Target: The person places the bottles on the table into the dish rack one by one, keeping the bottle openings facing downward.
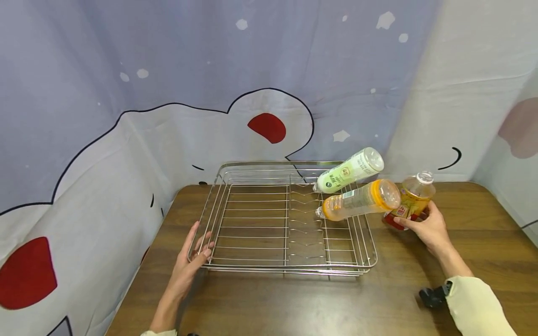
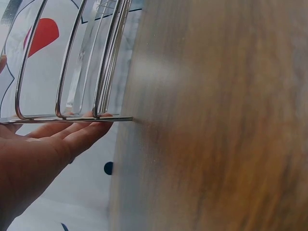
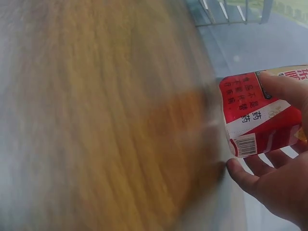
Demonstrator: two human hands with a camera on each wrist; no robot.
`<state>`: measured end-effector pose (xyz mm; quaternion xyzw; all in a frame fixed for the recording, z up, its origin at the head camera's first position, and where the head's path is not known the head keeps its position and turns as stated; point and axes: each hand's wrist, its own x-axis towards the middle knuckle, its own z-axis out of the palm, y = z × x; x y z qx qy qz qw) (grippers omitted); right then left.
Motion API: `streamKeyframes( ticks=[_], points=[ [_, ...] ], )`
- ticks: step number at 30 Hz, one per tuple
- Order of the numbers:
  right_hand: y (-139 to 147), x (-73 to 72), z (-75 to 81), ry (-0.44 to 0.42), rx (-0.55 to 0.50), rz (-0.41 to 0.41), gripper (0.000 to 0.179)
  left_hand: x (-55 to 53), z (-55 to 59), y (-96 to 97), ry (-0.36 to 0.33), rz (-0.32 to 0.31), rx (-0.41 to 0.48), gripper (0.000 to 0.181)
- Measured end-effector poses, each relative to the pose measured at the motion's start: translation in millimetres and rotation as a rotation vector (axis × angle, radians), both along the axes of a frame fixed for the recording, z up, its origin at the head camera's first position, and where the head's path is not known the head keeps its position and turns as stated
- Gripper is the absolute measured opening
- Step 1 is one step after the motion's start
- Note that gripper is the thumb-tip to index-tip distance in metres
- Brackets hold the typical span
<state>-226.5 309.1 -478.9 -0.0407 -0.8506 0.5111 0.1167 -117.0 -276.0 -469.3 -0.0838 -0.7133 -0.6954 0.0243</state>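
A metal wire dish rack (image 1: 269, 267) sits on the wooden table. My left hand (image 1: 187, 267) holds its left side near the front corner, thumb over the wires and fingers along the outside (image 2: 72, 137). On the right, my right hand (image 1: 430, 233) grips a clear plastic bottle (image 1: 420, 186) with a red and yellow label, its narrow neck pointing up. The label's red lower part (image 3: 255, 110) shows between thumb and fingers in the right wrist view. Two bottles, one with a green and white label (image 1: 346, 173) and one orange and clear (image 1: 357, 203), lean neck-down in the rack's right section.
The brown wooden table (image 1: 260, 303) extends in front of the rack and to the right. Behind and to the left hangs a patterned cloth (image 1: 201, 56) that meets the table edge. A black device (image 1: 435, 296) is at the right sleeve.
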Motion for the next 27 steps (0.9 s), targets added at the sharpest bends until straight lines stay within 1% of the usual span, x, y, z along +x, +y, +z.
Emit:
streamKeyframes(
  ticks=[8,17,21,27],
  points=[
    [13.9,17.5,19.4,-0.021,0.015,-0.01,0.078,1.4,1.5,-0.8,-0.002,-0.005,-0.005,0.077],
    [27.1,39.3,41.6,0.031,0.056,-0.013,0.065,1.1,1.6,-1.7,0.001,-0.006,-0.004,0.077],
    [28.4,48.5,54.4,0.05,0.065,-0.008,0.064,0.9,1.2,-1.3,-0.004,-0.003,-0.003,0.077],
    [23.2,60.9,76.4,0.123,0.036,0.027,0.066,0.2,1.0,-0.7,-0.003,-0.002,-0.007,0.078]
  ],
)
